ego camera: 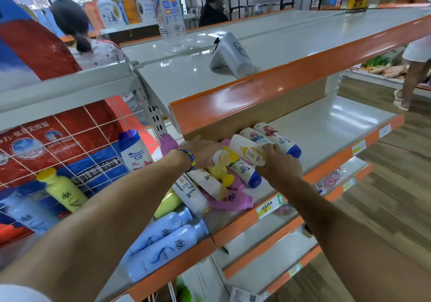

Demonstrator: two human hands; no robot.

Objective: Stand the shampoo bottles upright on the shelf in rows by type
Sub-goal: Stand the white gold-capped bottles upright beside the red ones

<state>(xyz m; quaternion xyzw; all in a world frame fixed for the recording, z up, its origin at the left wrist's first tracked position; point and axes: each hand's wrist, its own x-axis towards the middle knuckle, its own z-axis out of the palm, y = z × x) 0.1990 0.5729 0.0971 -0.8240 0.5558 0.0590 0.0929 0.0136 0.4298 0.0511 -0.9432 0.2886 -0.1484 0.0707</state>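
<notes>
1. Two hands reached into a heap of shampoo bottles [219,180] lying on their sides on the orange-edged shelf [326,124].
2. The right grip [278,164] had its fingers curled over a white bottle with a yellow label [247,151], which lay tilted on top of the heap.
3. Just beyond the right grip, two blue-capped white bottles [277,138] lay side by side.
4. The left grip [200,152], with a beaded band [189,160] on its wrist, reached palm-down toward the back of the heap. Its fingers were hidden, so I could not tell whether it held anything.
5. Between the two grips, a yellow-capped bottle [221,161] rested on pink bottles [233,200], with white Pantene bottles [193,194] nearer.
6. Under the left forearm, two pale blue bottles [163,243] lay together at the shelf's front edge.
7. Left of the left grip, a Head & Shoulders bottle [135,150] stood upright by a wire grid [93,138].
</notes>
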